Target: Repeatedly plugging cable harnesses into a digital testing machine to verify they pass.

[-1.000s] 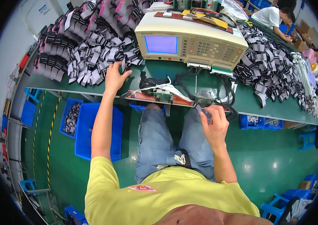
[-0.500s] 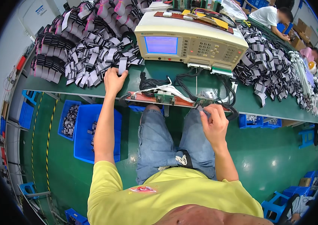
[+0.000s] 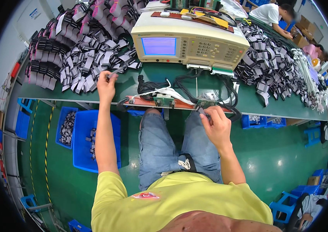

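Observation:
My left hand (image 3: 106,88) is at the front of the pile, its thumb and fingers pinching a short grey ribbon cable (image 3: 118,70) with black connectors, tilted up off the table. My right hand (image 3: 217,126) is at the table's front edge, closed on another short ribbon cable (image 3: 202,111), mostly hidden by the fingers. That cable's far end meets the right green circuit board (image 3: 207,103) on the red fixture strip (image 3: 142,101); whether it is plugged in I cannot tell. A second green board (image 3: 164,102) sits on the strip to the left.
A beige tester (image 3: 189,48) with a lit screen stands behind the fixture, joined to it by black and white wires (image 3: 185,86). Ribbon cable piles flank it, left (image 3: 88,65) and right (image 3: 266,65). Blue bins (image 3: 79,154) stand under the table. Other people work at the far right.
My left hand has lifted a ribbon cable from the pile's edge and drawn slightly back toward me. My right hand stays by the right board, with the cable's end showing more. The view has shifted slightly.

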`<action>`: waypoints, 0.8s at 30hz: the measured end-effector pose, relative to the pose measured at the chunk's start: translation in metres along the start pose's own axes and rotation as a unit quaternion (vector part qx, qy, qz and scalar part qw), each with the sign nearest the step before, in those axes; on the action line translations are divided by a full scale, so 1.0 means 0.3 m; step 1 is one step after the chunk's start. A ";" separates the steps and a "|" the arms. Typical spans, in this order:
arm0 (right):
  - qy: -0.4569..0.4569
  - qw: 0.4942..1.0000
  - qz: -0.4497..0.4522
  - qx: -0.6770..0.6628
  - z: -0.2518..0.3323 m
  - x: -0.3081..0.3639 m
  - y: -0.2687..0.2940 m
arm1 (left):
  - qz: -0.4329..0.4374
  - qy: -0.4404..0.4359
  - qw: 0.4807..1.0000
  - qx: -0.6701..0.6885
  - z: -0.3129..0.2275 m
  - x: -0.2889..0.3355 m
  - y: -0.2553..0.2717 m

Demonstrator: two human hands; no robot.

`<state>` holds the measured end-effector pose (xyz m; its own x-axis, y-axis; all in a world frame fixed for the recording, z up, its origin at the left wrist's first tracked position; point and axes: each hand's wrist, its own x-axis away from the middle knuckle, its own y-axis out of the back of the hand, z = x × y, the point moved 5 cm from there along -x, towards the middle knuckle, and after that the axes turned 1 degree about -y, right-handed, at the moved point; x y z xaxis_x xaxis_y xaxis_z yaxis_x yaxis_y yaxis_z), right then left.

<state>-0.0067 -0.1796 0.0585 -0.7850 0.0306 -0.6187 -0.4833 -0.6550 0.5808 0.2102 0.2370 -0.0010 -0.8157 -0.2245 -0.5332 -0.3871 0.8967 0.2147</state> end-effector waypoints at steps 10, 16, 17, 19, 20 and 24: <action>0.014 0.998 -0.014 0.063 0.002 0.012 -0.006 | 0.025 0.045 0.983 0.178 0.178 -0.038 0.084; 0.037 0.979 0.095 0.176 -0.032 0.005 -0.014 | 0.067 0.043 0.993 0.086 0.219 -0.075 0.032; 0.037 0.977 0.118 0.172 -0.027 0.000 -0.020 | 0.079 0.040 0.991 0.100 0.229 -0.072 0.039; 0.044 0.971 0.144 0.185 -0.033 0.000 -0.047 | 0.053 0.051 0.994 0.087 0.224 -0.057 0.041; 0.057 0.974 0.137 0.171 -0.030 0.001 -0.057 | 0.063 0.049 0.992 0.097 0.233 -0.054 0.059; 0.051 0.991 0.070 0.106 -0.047 0.042 -0.061 | 0.099 0.056 0.988 0.103 0.242 -0.062 0.044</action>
<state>-0.0023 -0.1779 0.0326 -0.8114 -0.1332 -0.5691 -0.4521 -0.4739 0.7556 0.2514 0.2806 -0.0477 -0.9133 -0.0674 -0.4017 -0.1288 0.9834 0.1279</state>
